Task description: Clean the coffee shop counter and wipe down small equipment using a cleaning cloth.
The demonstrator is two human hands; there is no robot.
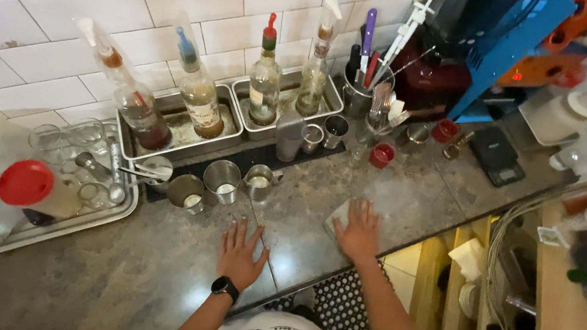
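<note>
Pressed flat under the right hand (359, 231): a pale folded cloth (338, 217), fingers spread over it, only its left edge showing, lying on the near part of the mottled stone counter (138, 274) just right of centre. Left hand (240, 252) empty, palm down with fingers splayed on the bare counter to the left of the cloth and a little nearer, a black watch (225, 287) on the wrist. Just beyond the hands, a row of small steel cups (221, 180) on a dark mat (264, 157), some with pale liquid inside. Farther back against the white tiled wall (38, 3), two steel trays (182, 133) holding syrup bottles with pour spouts (266, 79). Far left, a larger steel tray (35, 235) with clear glasses and a bottle with a red cap (27, 183) lying among them. Right of the trays, a steel canister stuffed with utensils (361, 94), a small red cup (382, 155) near it, and a black scale (498, 157) farther right. Blue machine frame (513, 43) at the far right corner. Near right, below the counter edge, wooden shelving (565, 322) with assorted items, too blurred to tell apart.
</note>
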